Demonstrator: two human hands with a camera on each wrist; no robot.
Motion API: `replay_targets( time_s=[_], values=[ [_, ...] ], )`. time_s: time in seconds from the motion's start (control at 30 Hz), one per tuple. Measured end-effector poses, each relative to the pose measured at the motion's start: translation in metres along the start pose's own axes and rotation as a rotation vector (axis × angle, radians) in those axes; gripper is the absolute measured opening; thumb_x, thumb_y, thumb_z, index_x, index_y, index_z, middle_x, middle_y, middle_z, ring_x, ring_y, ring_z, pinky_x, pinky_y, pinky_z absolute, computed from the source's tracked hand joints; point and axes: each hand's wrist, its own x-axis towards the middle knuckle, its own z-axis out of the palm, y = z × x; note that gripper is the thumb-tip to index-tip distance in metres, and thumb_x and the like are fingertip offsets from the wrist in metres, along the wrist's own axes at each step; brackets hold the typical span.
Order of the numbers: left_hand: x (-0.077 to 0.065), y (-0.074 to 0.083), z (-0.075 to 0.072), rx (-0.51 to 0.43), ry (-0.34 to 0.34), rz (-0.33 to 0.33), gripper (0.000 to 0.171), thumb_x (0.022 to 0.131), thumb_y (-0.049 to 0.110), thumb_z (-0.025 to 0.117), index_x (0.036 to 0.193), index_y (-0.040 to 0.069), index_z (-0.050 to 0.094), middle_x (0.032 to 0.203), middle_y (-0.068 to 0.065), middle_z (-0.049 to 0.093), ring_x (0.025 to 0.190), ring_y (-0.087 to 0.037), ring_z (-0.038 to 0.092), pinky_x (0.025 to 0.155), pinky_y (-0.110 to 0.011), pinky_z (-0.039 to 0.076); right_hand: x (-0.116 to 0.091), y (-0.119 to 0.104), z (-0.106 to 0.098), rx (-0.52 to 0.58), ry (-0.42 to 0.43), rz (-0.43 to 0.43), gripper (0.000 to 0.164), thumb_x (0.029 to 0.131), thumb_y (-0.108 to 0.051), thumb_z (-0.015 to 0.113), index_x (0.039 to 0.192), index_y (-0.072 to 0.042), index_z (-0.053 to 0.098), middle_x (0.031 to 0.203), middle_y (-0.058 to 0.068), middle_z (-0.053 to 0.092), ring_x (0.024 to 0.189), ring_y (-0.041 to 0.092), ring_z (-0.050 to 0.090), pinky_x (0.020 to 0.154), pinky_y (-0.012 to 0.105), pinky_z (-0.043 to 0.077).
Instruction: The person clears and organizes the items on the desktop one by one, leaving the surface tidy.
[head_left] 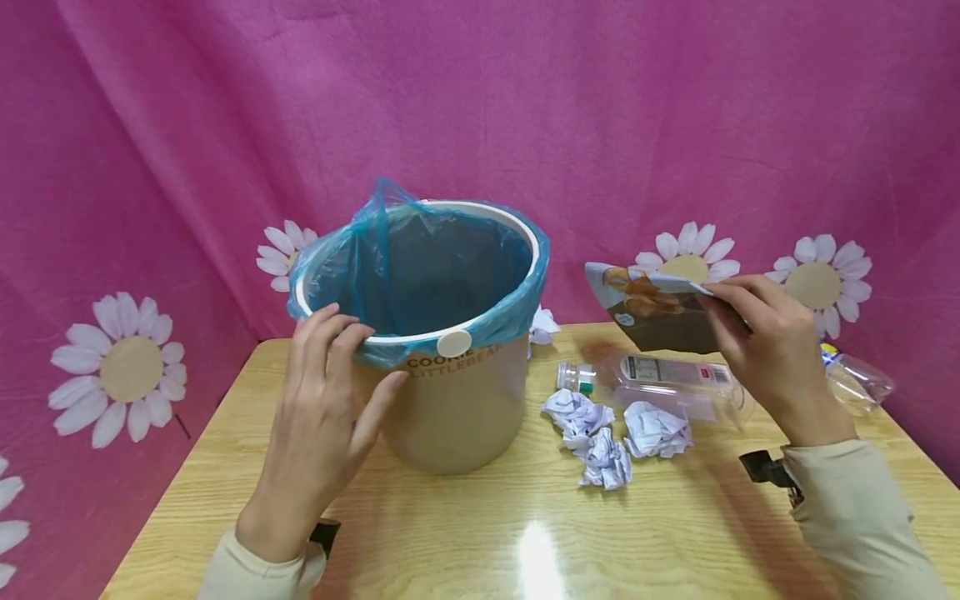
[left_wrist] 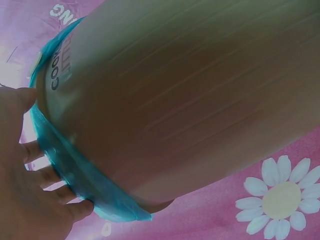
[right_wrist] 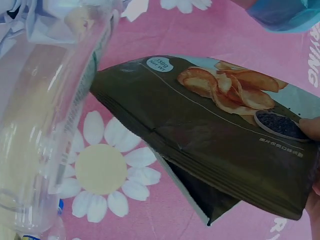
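Observation:
A beige trash bin with a white rim, lined with a blue plastic bag, stands upright on the table. My left hand grips its near-left rim, fingers hooked over the edge and thumb on the outer side. The left wrist view shows those fingers against the blue liner. To the right of the bin, my right hand pinches a chip bag by one side, holding it above a clear plastic bottle. The right wrist view shows chips printed on the dark chip bag and its open lower end.
Several crumpled paper balls lie right of the bin, in front of the clear bottle. Another paper ball is partly hidden behind the bin. A second bottle lies at the right table edge. A pink flowered curtain hangs behind.

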Motion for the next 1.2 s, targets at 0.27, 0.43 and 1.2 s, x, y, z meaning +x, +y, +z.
replay_targets(
  time_s=[0.27, 0.43, 1.2],
  values=[
    [0.001, 0.002, 0.000, 0.005, 0.085, 0.010, 0.057, 0.102, 0.050, 0.045, 0.119, -0.003, 0.054, 0.121, -0.021, 0.055, 0.130, -0.037, 0.046, 0.113, -0.052, 0.036, 0.007, -0.007, -0.007, 0.029, 0.072, 0.004, 0.017, 0.081, 0.008, 0.074, 0.097, 0.009, 0.073, 0.089, 0.023, 0.067, 0.076, 0.035, 0.062, 0.086, 0.003, 0.034],
    [0.002, 0.002, 0.000, 0.006, 0.098, -0.005, 0.055, 0.102, 0.049, 0.045, 0.118, -0.003, 0.055, 0.120, -0.020, 0.055, 0.128, -0.037, 0.047, 0.113, -0.051, 0.036, 0.010, -0.011, -0.012, 0.043, 0.129, 0.018, 0.013, 0.083, 0.004, 0.073, 0.095, 0.009, 0.073, 0.088, 0.022, 0.068, 0.073, 0.033, 0.058, 0.083, 0.004, 0.035],
    [0.000, 0.002, 0.004, -0.054, 0.151, -0.007, 0.043, 0.105, 0.041, 0.046, 0.121, 0.007, 0.066, 0.119, -0.020, 0.058, 0.128, -0.038, 0.048, 0.114, -0.057, 0.031, 0.025, -0.044, -0.026, 0.052, 0.444, 0.116, 0.021, 0.087, -0.015, 0.075, 0.085, 0.006, 0.076, 0.081, 0.026, 0.069, 0.073, 0.037, 0.060, 0.085, 0.010, 0.044]
  ],
)
